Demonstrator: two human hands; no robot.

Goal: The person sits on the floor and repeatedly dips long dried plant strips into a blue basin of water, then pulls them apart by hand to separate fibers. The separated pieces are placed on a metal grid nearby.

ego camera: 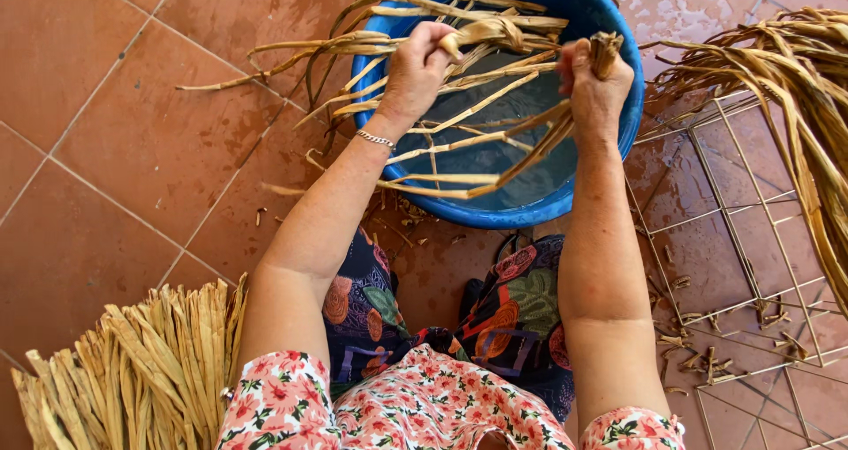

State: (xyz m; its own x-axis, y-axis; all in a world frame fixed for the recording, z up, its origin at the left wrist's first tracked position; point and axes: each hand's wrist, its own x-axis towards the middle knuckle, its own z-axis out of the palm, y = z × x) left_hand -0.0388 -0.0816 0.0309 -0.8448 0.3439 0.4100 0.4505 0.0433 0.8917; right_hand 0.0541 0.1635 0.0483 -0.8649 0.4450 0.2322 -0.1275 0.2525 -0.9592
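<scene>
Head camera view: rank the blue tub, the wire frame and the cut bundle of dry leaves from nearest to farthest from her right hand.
From the right hand:
1. Blue tub, directly beneath it.
2. Wire frame, on the tiles to its right.
3. Cut bundle of dry leaves, far across at lower left.

The scene is lit evenly by bright, soft daylight. Only faint shadows are cast beneath the fingers (439,37). Sharp focus is held throughout, while slight bending is seen toward the edges.
</scene>
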